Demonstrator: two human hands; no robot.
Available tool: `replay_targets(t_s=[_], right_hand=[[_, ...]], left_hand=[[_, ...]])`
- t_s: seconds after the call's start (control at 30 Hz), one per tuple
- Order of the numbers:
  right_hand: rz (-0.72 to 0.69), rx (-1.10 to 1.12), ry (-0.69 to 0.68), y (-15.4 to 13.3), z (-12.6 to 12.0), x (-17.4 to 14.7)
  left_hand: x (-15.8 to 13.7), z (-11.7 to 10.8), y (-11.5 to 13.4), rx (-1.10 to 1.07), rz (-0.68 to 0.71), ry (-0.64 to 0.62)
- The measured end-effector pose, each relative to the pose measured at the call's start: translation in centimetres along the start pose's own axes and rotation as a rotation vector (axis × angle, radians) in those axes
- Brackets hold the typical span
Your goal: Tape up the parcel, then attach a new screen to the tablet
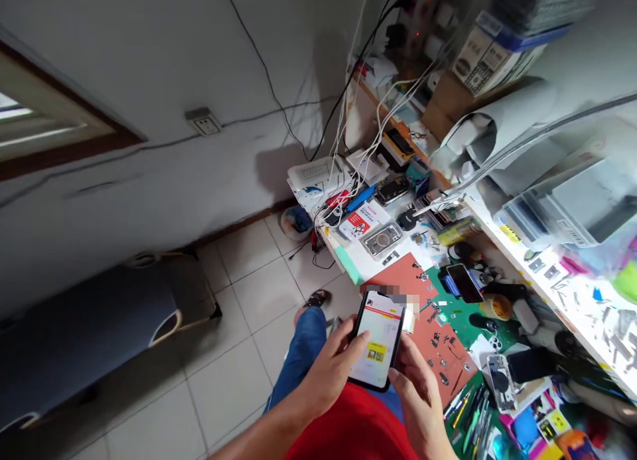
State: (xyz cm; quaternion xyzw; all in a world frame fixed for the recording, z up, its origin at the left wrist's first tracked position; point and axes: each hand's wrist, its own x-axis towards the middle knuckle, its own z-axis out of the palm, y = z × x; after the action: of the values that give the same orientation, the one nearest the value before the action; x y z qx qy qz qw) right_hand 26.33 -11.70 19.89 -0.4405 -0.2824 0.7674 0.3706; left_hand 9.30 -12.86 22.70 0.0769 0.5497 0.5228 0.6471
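Observation:
A smartphone (377,344) with a lit screen is held between my two hands above my lap. My left hand (343,357) grips its left edge, the thumb lying over the screen. On the opposite side, my right hand (414,374) closes around the lower right edge, with its thumb beside the corner. The screen shows a pale page with a red strip near the top and a yellow block. Just beyond the phone lies a reddish-brown work mat (455,354) scattered with small phone parts.
The workbench on the right carries a phone back housing (382,239), another phone (465,283) on a blue holder, and screwdrivers and tweezers (475,417). Plastic trays (562,208) and white cables crowd the shelf. A folding cot (94,320) stands along the left wall.

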Motion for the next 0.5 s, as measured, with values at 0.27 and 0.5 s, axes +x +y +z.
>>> replay_targets(t_s=[0.27,0.5], right_hand=[[-0.112,0.156,0.26,-1.6,8.6,0.2],[-0.227,0.176,0.404,-0.5,13.0,-1.0]], left_hand=[[1.3,-1.0,9.1,0.139,-0.222,-0.18],[2.2,-0.1,14.0,0.262,-0.415,-0.317]])
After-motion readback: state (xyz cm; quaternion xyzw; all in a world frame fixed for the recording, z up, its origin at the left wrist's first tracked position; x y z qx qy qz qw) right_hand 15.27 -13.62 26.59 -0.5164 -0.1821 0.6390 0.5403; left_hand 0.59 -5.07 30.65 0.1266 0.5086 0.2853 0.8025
